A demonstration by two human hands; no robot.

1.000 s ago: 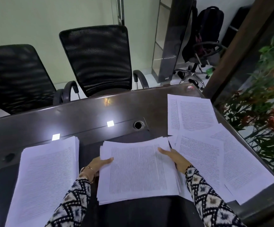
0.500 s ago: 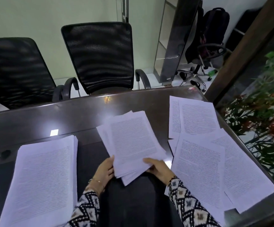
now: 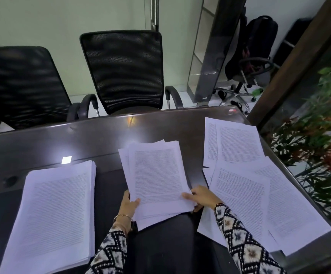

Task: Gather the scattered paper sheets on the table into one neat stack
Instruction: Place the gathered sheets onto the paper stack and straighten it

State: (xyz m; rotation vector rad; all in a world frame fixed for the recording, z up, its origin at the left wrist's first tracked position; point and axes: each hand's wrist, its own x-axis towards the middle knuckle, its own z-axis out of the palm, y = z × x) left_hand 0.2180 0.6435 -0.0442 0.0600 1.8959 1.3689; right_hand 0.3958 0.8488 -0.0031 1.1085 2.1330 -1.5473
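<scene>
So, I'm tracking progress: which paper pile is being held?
The middle pile, gripped by left hand and right hand; the left stack and loose right sheets lie unheld.

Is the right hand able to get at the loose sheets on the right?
Probably yes: the loose sheets lie beside the right hand, nothing between, though it grips the held bundle.

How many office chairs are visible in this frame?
3: left mesh chair and middle mesh chair behind the table, third chair back right with a backpack. More may sit outside view.
</scene>
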